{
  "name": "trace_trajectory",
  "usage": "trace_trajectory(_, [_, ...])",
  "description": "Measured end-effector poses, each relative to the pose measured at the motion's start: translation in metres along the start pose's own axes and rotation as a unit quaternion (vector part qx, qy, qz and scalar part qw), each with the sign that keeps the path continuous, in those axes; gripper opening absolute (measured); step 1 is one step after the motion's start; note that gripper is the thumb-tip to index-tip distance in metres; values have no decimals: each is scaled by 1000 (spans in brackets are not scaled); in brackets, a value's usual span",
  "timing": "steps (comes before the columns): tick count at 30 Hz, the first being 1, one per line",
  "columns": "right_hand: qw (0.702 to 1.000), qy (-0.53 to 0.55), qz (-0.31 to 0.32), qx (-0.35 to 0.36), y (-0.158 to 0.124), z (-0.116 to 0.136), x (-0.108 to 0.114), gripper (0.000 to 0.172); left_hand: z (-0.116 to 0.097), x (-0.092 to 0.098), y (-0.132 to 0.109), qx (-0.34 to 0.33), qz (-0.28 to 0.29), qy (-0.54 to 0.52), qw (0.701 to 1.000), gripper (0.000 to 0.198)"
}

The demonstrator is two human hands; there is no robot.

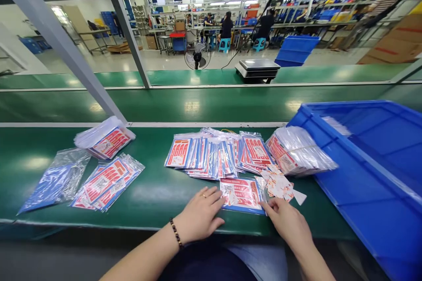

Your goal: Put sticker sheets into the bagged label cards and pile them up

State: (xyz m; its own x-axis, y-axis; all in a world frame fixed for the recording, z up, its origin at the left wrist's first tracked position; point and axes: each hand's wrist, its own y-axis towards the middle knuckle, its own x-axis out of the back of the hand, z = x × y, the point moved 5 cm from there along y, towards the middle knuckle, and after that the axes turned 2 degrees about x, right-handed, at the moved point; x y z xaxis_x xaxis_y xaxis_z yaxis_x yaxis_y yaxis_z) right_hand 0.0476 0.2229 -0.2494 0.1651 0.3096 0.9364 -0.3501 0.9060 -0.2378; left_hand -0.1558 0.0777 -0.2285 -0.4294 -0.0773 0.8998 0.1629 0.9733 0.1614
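Observation:
A clear plastic packet (242,194) with a red and white printed card and a blue edge lies flat on the green bench in front of me. My left hand (202,213) rests open at its left end, fingers stretched out and touching it. At the opposite end, my right hand (285,217) has thumb and fingers closed on the packet's right edge. Small white and orange cards (278,184) lie loose just beyond my right fingers. Behind the packet, a long row of similar packets (211,156) overlaps, fanned out.
A bundled stack of packets (300,151) leans beside a large blue bin (365,171) on the right. To the left lie another stack (105,138), several loose packets (107,182) and a blue-filled plastic bag (54,182). A scale (259,66) stands beyond the metal frame.

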Motion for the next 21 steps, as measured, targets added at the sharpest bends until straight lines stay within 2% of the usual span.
trace_trajectory(3, [999, 33, 1, 36, -3, 3, -5, 25, -8, -14, 5, 18, 14, -18, 1000, 39])
trace_trajectory(6, [996, 51, 11, 70, -12, 5, -10, 17, -13, -8, 3, 51, 42, -24, 998, 24])
trace_trajectory(9, [985, 84, 22, 150, -29, 24, -15, 32, -18, 5, 8, 95, 30, -103, 990, 22])
trace_trajectory(11, [966, 102, -7, 238, -44, 48, -16, 40, -18, 9, 17, 147, 18, -222, 964, 25])
trace_trajectory(14, [914, 85, -129, 375, -68, 87, -15, 40, -11, 2, 29, 231, 25, -371, 899, 33])
trace_trajectory(17, [877, 69, -216, 424, -79, 112, -17, 40, -1, -3, 31, 285, 36, -439, 852, 31])
trace_trajectory(19, [887, 104, -188, 408, -75, 119, -18, 41, 5, -4, 28, 307, 39, -473, 825, 27])
trace_trajectory(21, [910, 174, -97, 363, -66, 121, -18, 39, 9, -1, 25, 311, 25, -494, 812, 23])
